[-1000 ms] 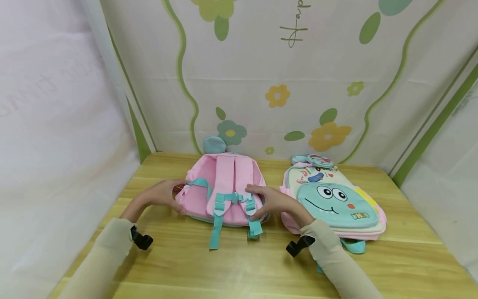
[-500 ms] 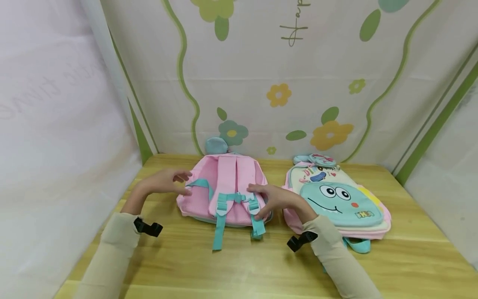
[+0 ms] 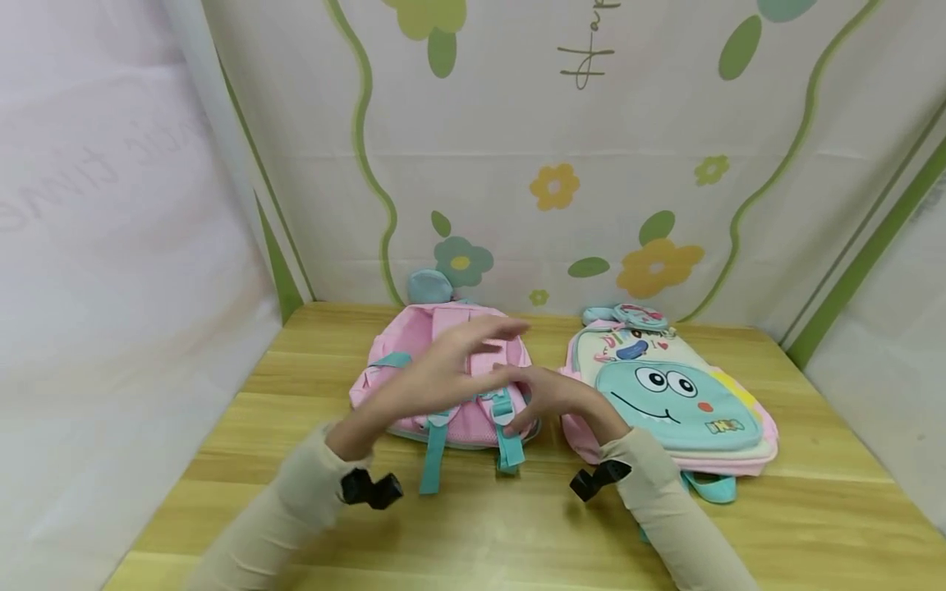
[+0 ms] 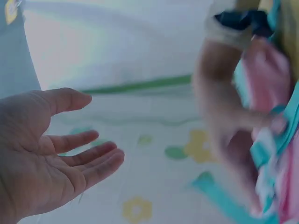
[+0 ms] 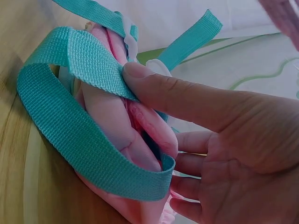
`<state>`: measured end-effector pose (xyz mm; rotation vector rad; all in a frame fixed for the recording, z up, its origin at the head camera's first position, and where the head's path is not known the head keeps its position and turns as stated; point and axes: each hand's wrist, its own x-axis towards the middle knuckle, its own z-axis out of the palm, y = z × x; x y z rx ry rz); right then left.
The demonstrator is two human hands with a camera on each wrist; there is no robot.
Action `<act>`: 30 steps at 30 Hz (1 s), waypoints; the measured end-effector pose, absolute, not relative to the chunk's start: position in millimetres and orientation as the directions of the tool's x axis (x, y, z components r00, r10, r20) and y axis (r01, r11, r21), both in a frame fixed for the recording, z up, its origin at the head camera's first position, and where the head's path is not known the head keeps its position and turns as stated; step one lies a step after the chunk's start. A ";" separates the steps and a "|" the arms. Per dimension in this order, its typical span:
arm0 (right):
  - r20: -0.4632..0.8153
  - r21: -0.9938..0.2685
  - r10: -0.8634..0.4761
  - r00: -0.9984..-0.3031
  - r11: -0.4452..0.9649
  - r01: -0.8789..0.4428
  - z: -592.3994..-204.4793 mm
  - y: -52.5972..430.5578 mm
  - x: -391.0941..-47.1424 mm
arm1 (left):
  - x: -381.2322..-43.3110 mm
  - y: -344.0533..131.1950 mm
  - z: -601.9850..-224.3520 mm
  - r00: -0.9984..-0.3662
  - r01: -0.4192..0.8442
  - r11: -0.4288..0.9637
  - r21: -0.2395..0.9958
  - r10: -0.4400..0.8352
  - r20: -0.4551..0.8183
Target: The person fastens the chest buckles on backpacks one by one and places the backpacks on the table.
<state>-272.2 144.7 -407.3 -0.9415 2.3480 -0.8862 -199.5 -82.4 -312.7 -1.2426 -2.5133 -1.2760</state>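
Observation:
A pink backpack (image 3: 414, 328) lies on the table with its shoulder straps and teal buckled webbing facing up. My left hand (image 3: 439, 373) hovers over its middle in the head view, hiding part of the straps. In the left wrist view the left hand's fingers (image 4: 100, 161) are spread and hold nothing. At the bag's right lower side my right hand (image 3: 550, 390) grips it. The right wrist view shows that thumb (image 5: 140, 74) on the teal webbing (image 5: 98, 149), with the other fingers behind the bag's side.
To the right lies a second backpack (image 3: 672, 402), front up, with a smiling teal face on its pocket. Both bags rest on a wooden table (image 3: 473, 533). A printed fabric curtain (image 3: 473, 107) rises behind the table's far edge.
My left hand has let go of the pink backpack's left side, lifted, and swung right across the bag towards my right hand. The right hand stays at the bag's right side.

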 end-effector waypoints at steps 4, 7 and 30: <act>-0.074 -0.701 -0.776 -0.627 0.488 -0.520 -408.5 145.8 -273.4 | -191.2 -53.3 -332.4 -0.673 0.697 0.460 0.550 0.685 0.280; -0.090 -0.712 -0.753 -0.651 0.506 -0.487 -408.1 144.9 -273.4 | -198.0 -50.6 -354.1 -0.722 0.654 0.569 0.499 0.665 0.188; -0.226 -0.693 -0.733 -0.642 0.584 -0.422 -410.1 148.9 -271.3 | -269.2 -110.4 -420.0 -0.674 0.727 0.612 0.312 0.722 0.156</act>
